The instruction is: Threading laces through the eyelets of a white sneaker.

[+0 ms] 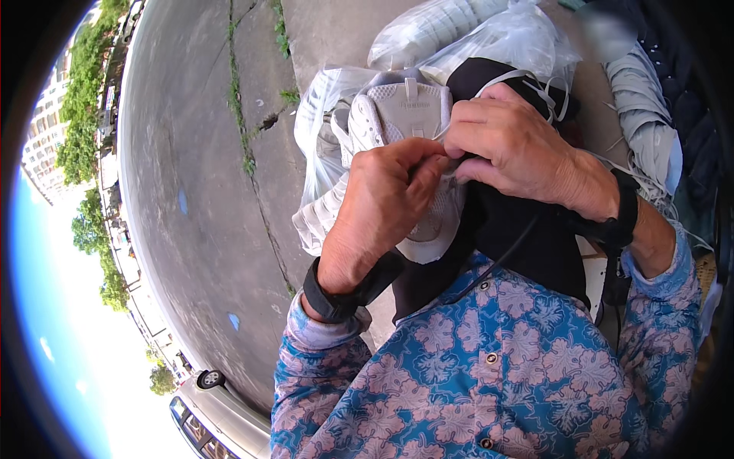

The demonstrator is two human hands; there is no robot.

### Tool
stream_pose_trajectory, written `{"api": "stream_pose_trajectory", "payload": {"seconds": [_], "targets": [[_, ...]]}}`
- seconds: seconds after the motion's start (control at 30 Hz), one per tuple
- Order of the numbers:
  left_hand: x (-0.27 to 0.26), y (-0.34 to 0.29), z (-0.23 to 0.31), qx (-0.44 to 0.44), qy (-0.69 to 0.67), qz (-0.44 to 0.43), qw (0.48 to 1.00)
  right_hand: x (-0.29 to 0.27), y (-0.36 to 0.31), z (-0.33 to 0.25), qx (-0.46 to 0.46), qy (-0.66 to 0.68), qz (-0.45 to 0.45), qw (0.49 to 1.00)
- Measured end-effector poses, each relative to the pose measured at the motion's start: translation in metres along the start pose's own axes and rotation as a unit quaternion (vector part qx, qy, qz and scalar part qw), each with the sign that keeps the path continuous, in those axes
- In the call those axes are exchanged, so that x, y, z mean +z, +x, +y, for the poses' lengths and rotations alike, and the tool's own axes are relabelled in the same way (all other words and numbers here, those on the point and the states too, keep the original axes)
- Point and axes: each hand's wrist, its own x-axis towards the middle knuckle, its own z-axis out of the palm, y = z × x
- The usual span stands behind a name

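Note:
A pale grey-white sneaker (405, 107) lies on my lap over dark cloth, its padded tongue at the far end and its toe toward me. My left hand (380, 203) is closed in a pinch above the middle of the shoe, thumb against forefinger. Just beside it, my right hand (516, 145) is closed too, its fingertips almost meeting the left ones. A thin white shoelace (520, 74) loops out beyond the right hand, and a short stretch shows at the fingertips. The exact spot being pinched is mostly hidden by the fingers.
Clear plastic bags (336, 84) of pale shoe pieces surround the shoe on the far and left sides. At the right hangs a stack of grey shoe parts (642, 115) with loose laces. Cracked concrete (199, 153) stretches left toward a parked silver car (222, 413).

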Motion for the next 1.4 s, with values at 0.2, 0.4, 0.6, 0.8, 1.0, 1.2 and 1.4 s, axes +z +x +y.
{"api": "stream_pose_trajectory", "payload": {"seconds": [0.2, 0.4, 0.6, 0.8, 1.0, 1.2, 1.4], "targets": [[-0.011, 0.007, 0.013, -0.088, -0.024, -0.077, 0.993, -0.002, 0.003, 0.003, 0.006, -0.051, 0.041, 0.998], [-0.006, 0.02, 0.023, -0.088, 0.058, -0.104, 0.989, -0.004, 0.003, 0.006, -0.015, -0.085, 0.019, 0.996], [0.001, 0.041, 0.003, 0.151, 0.371, -0.179, 0.899, -0.003, 0.004, 0.002, 0.001, -0.115, 0.013, 0.993], [-0.006, 0.036, 0.017, 0.108, 0.27, -0.193, 0.937, -0.007, -0.001, 0.001, 0.013, -0.083, 0.018, 0.996], [0.001, 0.029, 0.003, 0.207, 0.353, -0.101, 0.907, -0.006, 0.0, 0.003, 0.001, -0.076, 0.026, 0.997], [-0.002, 0.018, 0.019, 0.202, 0.431, -0.085, 0.875, -0.009, 0.003, 0.001, 0.004, -0.085, 0.017, 0.996], [-0.007, 0.013, 0.015, 0.233, 0.467, -0.007, 0.853, -0.008, 0.002, -0.002, 0.016, -0.079, 0.02, 0.997]]}}
